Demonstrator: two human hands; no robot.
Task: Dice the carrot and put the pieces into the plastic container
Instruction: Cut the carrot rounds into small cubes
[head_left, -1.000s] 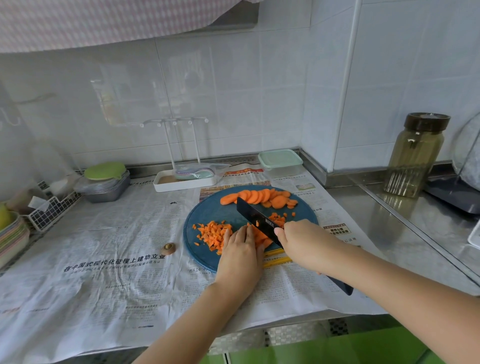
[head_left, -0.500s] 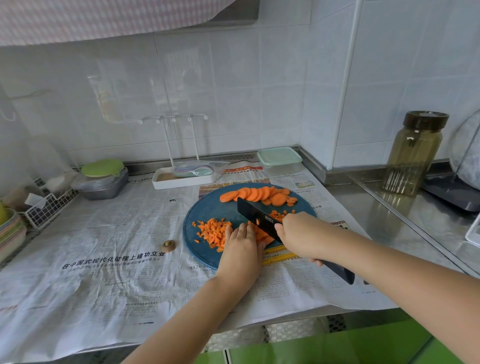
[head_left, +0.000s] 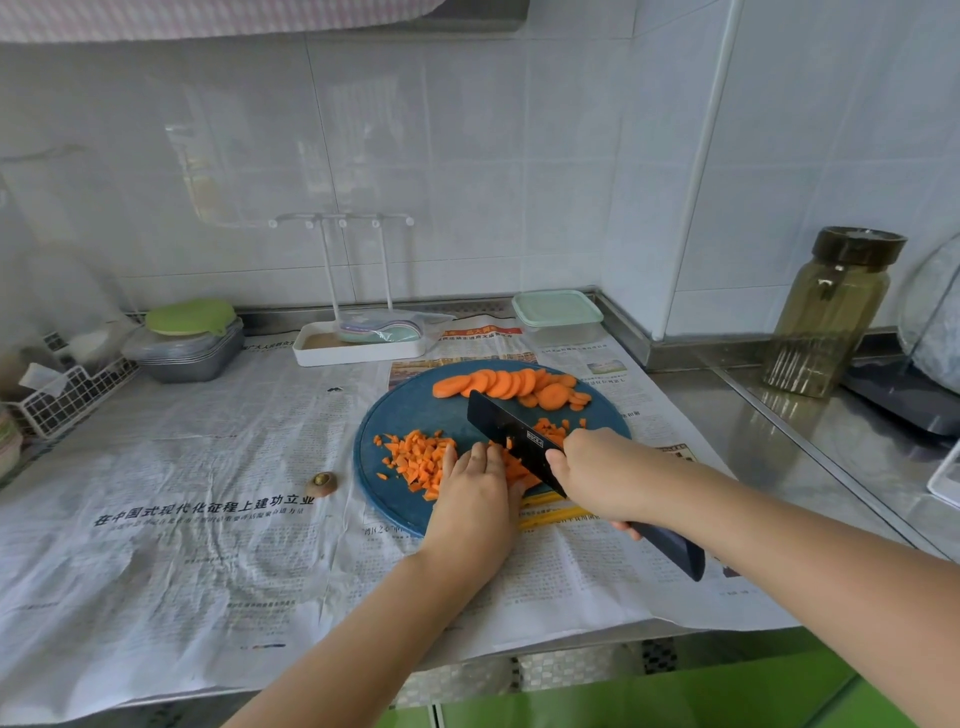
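Orange carrot strips (head_left: 513, 469) are pressed onto the round blue cutting board (head_left: 410, 415) by the flat left grip (head_left: 475, 488); the black knife (head_left: 511, 434) is clasped by the right grip (head_left: 597, 475). The left fingers (head_left: 480, 456), beside the blade, could be nicked.

Bare forearms (head_left: 363, 623), left hand (head_left: 475, 499), right hand (head_left: 602, 478)

Single wide-angle head-worn view, facing forward and down, close above the newspaper-covered counter (head_left: 171, 467), round blue cutting board (head_left: 415, 410) near centre, tiled corner wall (head_left: 467, 156) above
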